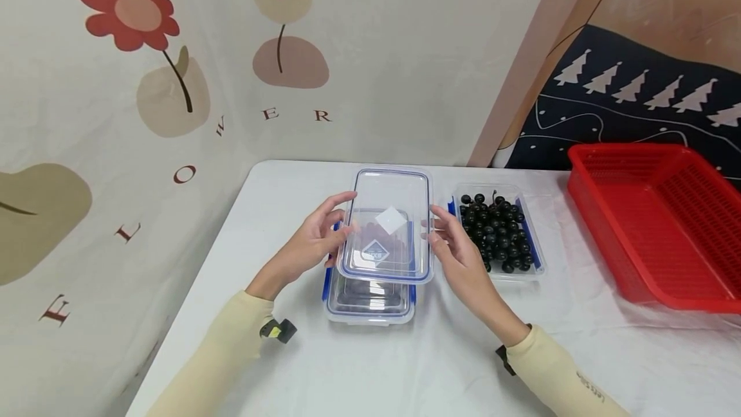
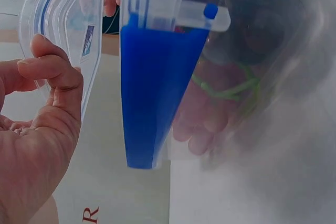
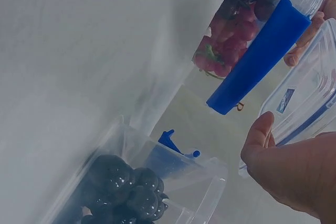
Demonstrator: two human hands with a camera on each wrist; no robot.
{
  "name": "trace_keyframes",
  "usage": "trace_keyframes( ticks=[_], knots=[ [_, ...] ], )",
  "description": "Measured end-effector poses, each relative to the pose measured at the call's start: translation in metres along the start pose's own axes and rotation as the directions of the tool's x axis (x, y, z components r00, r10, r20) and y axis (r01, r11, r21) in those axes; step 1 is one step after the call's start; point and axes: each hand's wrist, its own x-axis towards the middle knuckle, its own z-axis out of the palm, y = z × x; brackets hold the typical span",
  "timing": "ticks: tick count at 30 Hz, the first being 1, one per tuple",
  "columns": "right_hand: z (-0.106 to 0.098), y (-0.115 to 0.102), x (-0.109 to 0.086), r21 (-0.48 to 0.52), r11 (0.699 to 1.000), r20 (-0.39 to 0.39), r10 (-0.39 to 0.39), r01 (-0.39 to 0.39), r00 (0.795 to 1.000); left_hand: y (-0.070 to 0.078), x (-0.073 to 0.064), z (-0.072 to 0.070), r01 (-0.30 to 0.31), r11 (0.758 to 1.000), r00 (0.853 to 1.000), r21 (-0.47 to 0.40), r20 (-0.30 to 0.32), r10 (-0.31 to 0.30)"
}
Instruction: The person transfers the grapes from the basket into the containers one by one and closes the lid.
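Observation:
A clear rectangular lid point(image 1: 389, 188) with a blue seal line is held up between both hands. The left hand point(image 1: 312, 240) grips its left edge, fingers bent at the rim. On the opposite edge, the right hand point(image 1: 458, 256) holds the lid with thumb and fingers. Below the lid stands a covered clear container point(image 1: 370, 315) with blue side clips point(image 2: 152, 93). Through its wall, reddish grapes point(image 3: 231, 45) and darker fruit show in the wrist views. To the right, an uncovered container point(image 1: 539, 268) holds dark grapes point(image 1: 499, 233).
A red plastic basket point(image 1: 628, 262) stands at the right of the white-covered table point(image 1: 278, 365). Behind the table's back edge hangs a pale cloth point(image 1: 405, 82) with flower prints, beside a dark panel point(image 1: 637, 121) with white trees.

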Motion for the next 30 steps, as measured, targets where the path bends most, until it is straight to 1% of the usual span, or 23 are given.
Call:
trace_keyframes(
  ticks=[4,10,15,18,23,26,30],
  knots=[
    [-0.003,0.001,0.0,-0.002,1.0,-0.012,0.002,-0.002,1.0,-0.001,0.002,0.006,0.008,1.0,1.0,-0.026,0.02,-0.008],
    [-0.009,0.007,-0.002,0.045,0.999,-0.009,-0.006,0.006,1.0,0.0,0.005,0.014,0.038,0.999,0.999,0.013,0.017,-0.038],
    [-0.015,0.01,-0.004,0.041,0.999,-0.028,0.011,-0.01,1.0,0.001,0.009,0.022,0.058,0.998,0.998,-0.005,0.036,-0.058],
    [-0.018,0.009,-0.004,0.03,0.999,-0.051,0.014,-0.013,0.999,0.001,0.012,0.026,0.059,0.998,0.997,-0.022,0.048,-0.057],
    [-0.025,0.009,-0.003,0.024,1.0,-0.083,0.013,-0.011,0.996,0.001,0.016,0.037,0.061,0.997,0.997,-0.041,0.051,-0.059],
    [-0.029,0.01,-0.003,0.014,1.0,-0.095,0.009,-0.008,0.995,-0.001,0.019,0.044,0.064,0.997,0.997,-0.042,0.047,-0.062],
    [-0.034,0.012,-0.004,-0.005,1.0,-0.102,-0.003,0.003,0.995,0.0,0.02,0.052,0.051,0.998,0.998,-0.043,0.03,-0.05]
  ],
)
